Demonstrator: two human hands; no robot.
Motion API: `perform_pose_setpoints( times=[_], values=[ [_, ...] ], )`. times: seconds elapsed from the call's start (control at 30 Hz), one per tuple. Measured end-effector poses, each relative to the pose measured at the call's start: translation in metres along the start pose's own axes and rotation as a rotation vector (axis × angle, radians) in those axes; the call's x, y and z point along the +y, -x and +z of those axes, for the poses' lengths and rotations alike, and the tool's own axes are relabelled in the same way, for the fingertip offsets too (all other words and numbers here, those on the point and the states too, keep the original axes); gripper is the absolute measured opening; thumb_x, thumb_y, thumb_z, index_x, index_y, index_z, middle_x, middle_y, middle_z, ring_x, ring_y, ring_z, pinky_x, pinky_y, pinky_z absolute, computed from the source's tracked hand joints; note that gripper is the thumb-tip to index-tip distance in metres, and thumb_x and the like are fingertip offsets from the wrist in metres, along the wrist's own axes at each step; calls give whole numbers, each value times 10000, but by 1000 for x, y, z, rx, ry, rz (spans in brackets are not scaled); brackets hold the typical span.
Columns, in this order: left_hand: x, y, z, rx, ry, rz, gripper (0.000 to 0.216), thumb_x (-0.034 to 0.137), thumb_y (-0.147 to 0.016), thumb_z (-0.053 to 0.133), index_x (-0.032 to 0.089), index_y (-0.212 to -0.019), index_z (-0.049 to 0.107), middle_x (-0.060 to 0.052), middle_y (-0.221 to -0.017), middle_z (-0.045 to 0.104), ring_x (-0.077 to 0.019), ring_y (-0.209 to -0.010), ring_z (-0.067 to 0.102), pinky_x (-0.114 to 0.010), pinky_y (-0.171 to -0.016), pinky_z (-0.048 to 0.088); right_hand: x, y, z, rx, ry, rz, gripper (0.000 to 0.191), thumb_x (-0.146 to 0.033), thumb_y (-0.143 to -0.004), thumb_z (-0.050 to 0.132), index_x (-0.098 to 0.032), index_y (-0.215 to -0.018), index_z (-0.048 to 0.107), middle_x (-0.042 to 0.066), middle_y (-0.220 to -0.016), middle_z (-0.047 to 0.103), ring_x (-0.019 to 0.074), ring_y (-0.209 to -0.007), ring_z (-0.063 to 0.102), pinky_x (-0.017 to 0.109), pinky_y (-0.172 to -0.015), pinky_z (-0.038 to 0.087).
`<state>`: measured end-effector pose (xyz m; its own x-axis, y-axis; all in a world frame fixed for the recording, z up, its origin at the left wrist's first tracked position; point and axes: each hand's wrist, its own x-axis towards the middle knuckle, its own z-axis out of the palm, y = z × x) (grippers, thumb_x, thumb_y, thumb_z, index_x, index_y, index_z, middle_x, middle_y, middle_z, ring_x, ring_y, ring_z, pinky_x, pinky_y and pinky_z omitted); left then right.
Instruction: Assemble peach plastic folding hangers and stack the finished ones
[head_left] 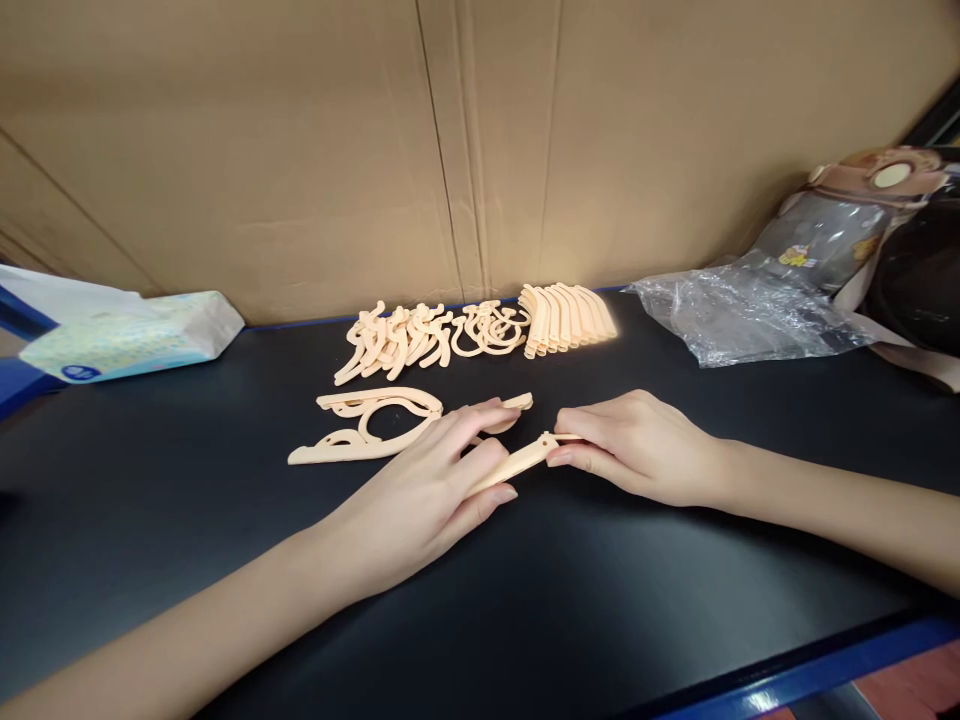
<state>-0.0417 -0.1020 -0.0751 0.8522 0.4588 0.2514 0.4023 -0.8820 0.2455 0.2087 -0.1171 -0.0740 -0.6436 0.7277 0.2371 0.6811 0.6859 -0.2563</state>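
My left hand (431,490) rests on the black table (525,610), its fingers closed around one end of a thin beige plastic arm piece (521,460). My right hand (637,445) pinches the other end of that same piece. Just left of my left hand lies a partly assembled beige folding hanger (367,425), flat on the table. Behind it are rows of beige parts: hook pieces (394,340), curly pieces (491,328) and a stack of curved arms (566,318).
A cardboard wall (465,140) closes the back. A tissue pack (131,335) lies at the far left. At the right are a crumpled clear plastic bag (742,315), a drinking bottle (847,220) and a dark bag (922,280). The table's blue front edge (825,670) runs bottom right.
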Motion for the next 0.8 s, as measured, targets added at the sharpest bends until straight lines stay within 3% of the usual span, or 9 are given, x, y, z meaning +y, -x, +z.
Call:
perform_pose_setpoints(
  times=[0.37, 0.8],
  values=[
    [1, 1, 0, 36, 22, 19, 124, 215, -977, 420, 182, -948, 536, -87, -1386, 455, -209, -1310, 420, -351, -1101, 378, -3, -1, 0, 241, 436, -236, 471, -368, -1027, 273, -179, -692, 543, -19, -582, 510, 105, -498, 434, 252, -498, 270],
    [2, -1, -2, 28, 29, 23, 122, 209, -970, 432, 189, -948, 550, -82, -1398, 458, -215, -1319, 415, -364, -1101, 383, -8, 1, -1, 296, 588, -263, 413, -360, -1002, 366, -185, -690, 572, -3, -596, 509, 140, -543, 394, 272, -542, 278]
  ],
)
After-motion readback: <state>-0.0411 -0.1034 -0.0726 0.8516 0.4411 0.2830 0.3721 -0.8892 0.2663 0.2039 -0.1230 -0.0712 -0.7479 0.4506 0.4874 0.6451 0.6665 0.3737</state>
